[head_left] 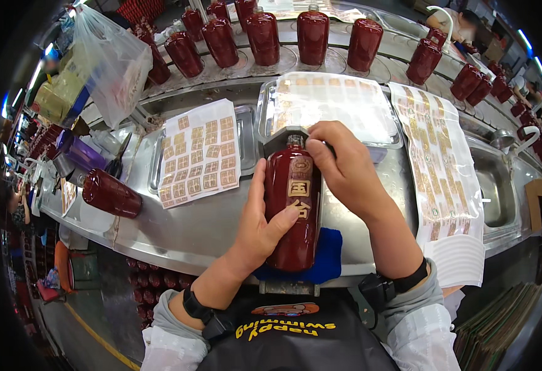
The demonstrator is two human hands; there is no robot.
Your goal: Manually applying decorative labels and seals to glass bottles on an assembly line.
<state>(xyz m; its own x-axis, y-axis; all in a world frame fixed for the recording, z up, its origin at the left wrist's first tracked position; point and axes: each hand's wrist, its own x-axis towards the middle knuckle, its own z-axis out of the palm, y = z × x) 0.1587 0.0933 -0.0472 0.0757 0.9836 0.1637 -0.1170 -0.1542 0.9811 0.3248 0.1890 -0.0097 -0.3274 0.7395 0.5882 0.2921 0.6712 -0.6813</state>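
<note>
A dark red glazed bottle (291, 247) with gold label squares lies lengthwise on a blue cloth (329, 260) at the near edge of the steel worktable (203, 229). My left hand (260, 219) cups its left side, thumb across the front by the lower gold label. My right hand (344, 167) grips the bottle's shoulder and neck from the right, fingers curled over the upper gold label. A sheet of gold square stickers (200, 154) lies on a tray to the left.
Several red bottles (313, 34) stand on a curved conveyor at the back. Another bottle (111, 193) lies on its side at left. A long sticker sheet (441, 167) lies right, a covered tray (329, 102) sits ahead, and a plastic bag (110, 59) hangs left.
</note>
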